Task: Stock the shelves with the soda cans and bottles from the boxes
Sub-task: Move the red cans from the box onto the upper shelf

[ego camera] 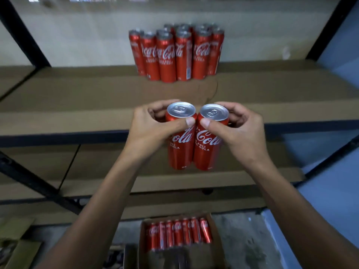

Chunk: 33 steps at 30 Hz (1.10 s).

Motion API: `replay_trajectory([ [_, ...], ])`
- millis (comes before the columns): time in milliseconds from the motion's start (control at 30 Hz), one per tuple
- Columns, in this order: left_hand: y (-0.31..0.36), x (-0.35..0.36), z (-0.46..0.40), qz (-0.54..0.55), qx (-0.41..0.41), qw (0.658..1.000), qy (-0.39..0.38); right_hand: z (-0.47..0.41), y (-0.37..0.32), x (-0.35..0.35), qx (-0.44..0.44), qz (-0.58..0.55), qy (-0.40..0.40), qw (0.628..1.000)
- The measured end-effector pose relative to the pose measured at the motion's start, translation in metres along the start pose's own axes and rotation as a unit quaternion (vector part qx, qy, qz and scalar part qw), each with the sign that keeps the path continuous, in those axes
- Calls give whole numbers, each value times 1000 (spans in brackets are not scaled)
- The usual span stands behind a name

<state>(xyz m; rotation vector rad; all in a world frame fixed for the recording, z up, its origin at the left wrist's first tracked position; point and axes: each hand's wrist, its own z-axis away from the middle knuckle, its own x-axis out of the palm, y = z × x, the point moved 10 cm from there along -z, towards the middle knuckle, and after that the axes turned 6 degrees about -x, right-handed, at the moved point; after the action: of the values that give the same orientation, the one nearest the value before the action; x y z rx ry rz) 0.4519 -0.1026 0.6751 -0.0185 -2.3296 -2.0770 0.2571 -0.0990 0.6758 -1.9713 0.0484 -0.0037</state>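
Observation:
My left hand [153,127] grips a tall red soda can [180,152] near its top, thumb across the front. My right hand [239,129] grips a second red can [206,154] the same way. Both cans are upright, side by side and touching, held in the air just in front of the upper shelf [77,105]. A cluster of several red cans [175,55] stands at the back of that shelf. On the floor below, an open cardboard box [214,228] holds a row of several more red cans [178,232].
Black metal uprights [21,33] and a diagonal brace [35,183] frame the rack. A lower shelf [97,164] lined with cardboard lies beneath. Flattened cardboard [17,247] rests on the floor at left. A blue wall [338,187] runs along the right.

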Motion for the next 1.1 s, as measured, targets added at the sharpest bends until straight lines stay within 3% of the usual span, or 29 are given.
replay_trajectory([
  [267,53,4,-51,-9,83,996,9,-73,-34,6,-74,-43,12,996],
  [767,30,-4,-91,-47,91,995,5,-103,12,23,-38,-18,-45,998],
  [967,-27,-14,-91,-124,15,992,0,-76,57,25,56,54,-135,988],
  [1100,-52,-26,-84,-96,-12,995,29,-80,66,28,62,73,-115,989],
])
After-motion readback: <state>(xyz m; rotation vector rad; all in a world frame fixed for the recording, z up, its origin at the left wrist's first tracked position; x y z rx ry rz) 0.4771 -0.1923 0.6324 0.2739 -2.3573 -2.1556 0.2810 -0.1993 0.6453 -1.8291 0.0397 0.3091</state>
